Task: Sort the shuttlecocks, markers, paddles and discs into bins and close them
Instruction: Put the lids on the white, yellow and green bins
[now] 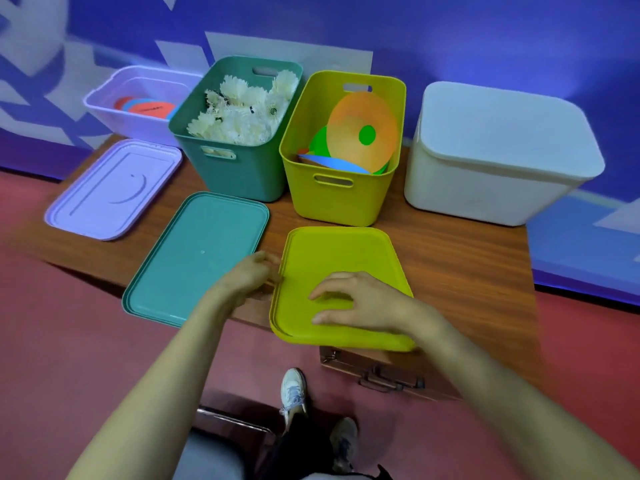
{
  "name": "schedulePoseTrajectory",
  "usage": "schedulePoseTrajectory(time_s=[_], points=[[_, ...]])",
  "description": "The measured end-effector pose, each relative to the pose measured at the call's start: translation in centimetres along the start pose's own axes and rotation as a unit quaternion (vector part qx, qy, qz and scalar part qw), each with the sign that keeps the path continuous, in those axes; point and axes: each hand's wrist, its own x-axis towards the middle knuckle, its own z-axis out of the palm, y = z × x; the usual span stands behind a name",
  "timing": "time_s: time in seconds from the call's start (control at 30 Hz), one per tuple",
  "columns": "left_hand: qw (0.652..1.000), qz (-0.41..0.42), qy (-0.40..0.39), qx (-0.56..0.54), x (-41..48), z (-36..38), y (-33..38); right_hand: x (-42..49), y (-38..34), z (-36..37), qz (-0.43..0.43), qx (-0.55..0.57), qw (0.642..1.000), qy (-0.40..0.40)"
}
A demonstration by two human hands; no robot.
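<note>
Yellow lid [346, 258] lies on the tabletop [467, 265] in front of the open yellow bin [336, 202], its near edge overhanging. Left hand [249, 275] fingers curl on the left rim, pinching; right hand [360, 299] fingers are spread, tips resting on top. Risk: a one-sided grip could tip the lid off the edge, and the leaning orange disc [360, 129] may foul seating.

Your left grip [252, 277] holds the left rim of the yellow-green rectangular plastic lid [346, 258]; your right grip [360, 303] lies on it. Behind both stands the yellow-green plastic bin [332, 202]; leftward, the teal plastic lid [197, 254].
</note>
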Motion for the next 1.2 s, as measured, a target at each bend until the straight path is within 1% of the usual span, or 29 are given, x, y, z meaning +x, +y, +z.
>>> schedulePoseTrajectory(time_s=[0.1, 0.17, 0.23, 0.33, 0.37, 0.4, 0.47, 0.53, 0.6, 0.63, 0.7, 0.73, 0.77, 0.87, 0.93, 0.97, 1.03, 1.1, 1.17, 1.2], points=[[0.997, -0.017, -0.026, -0.066, -0.6, -0.3, 2.6, -1.1, -1.6, -2.5, -0.029, -0.002, 0.999, 0.039], [0.997, -0.018, -0.038, -0.072, -0.8, -0.5, 3.9, -1.9, -2.6, -4.6, -0.028, -0.020, 0.996, 0.077], [0.996, -0.021, -0.041, -0.072, -1.0, -0.6, 4.9, -2.7, -3.1, -6.8, -0.030, -0.054, 0.993, 0.097], [0.990, -0.033, -0.018, -0.134, -1.4, -0.9, 6.0, -3.0, -3.0, -8.8, -0.030, -0.156, 0.980, 0.118], [0.986, -0.031, -0.010, -0.166, -1.5, -1.0, 6.4, -2.9, -2.8, -9.1, -0.036, -0.205, 0.968, 0.144], [0.980, -0.023, -0.003, -0.198, -1.6, -1.1, 6.8, -2.6, -2.6, -9.3, -0.047, -0.247, 0.950, 0.186], [0.972, 0.014, 0.013, -0.233, -1.8, -0.7, 7.4, -1.7, -2.3, -9.8, -0.071, -0.276, 0.912, 0.294], [0.974, 0.068, 0.040, -0.211, -2.1, 0.1, 7.7, -0.6, -2.4, -10.8, -0.074, -0.276, 0.885, 0.368], [0.972, 0.166, 0.101, -0.133, -1.9, 0.7, 7.5, 0.8, -2.8, -12.6, -0.058, -0.291, 0.877, 0.379], [0.962, 0.226, 0.134, -0.075, -1.8, 0.7, 7.4, 1.4, -3.1, -13.7, -0.047, -0.291, 0.880, 0.373], [0.929, 0.323, 0.176, 0.028, -1.4, 0.1, 7.6, 2.6, -4.0, -15.9, -0.038, -0.282, 0.889, 0.358], [0.915, 0.352, 0.191, 0.048, -1.2, -0.2, 7.9, 3.3, -4.2, -17.1, -0.036, -0.276, 0.893, 0.353], [0.907, 0.365, 0.205, 0.045, -1.1, -0.7, 8.4, 4.1, -4.4, -18.1, -0.033, -0.272, 0.896, 0.349], [0.906, 0.367, 0.209, -0.013, -0.3, -1.9, 10.9, 7.1, -4.2, -21.2, -0.020, -0.261, 0.893, 0.367], [0.903, 0.374, 0.213, 0.002, 0.8, -3.0, 13.1, 9.3, -3.3, -22.6, 0.004, -0.245, 0.881, 0.406], [0.903, 0.377, 0.204, 0.006, 1.5, -3.7, 14.1, 10.1, -2.8, -23.0, 0.025, -0.237, 0.872, 0.428], [0.916, 0.365, 0.168, -0.008, 3.3, -5.3, 16.2, 11.3, -1.5, -23.2, 0.060, -0.208, 0.852, 0.476], [0.933, 0.335, 0.124, -0.032, 5.3, -6.9, 18.3, 12.2, -0.2, -22.8, 0.062, -0.107, 0.851, 0.511], [0.944, 0.311, 0.097, -0.048, 7.2, -8.3, 20.6, 13.0, 1.3, -22.3, 0.073, 0.031, 0.854, 0.514], [0.950, 0.293, 0.088, -0.055, 8.1, -9.0, 21.7, 13.4, 2.1, -22.1, 0.095, 0.078, 0.853, 0.507]])
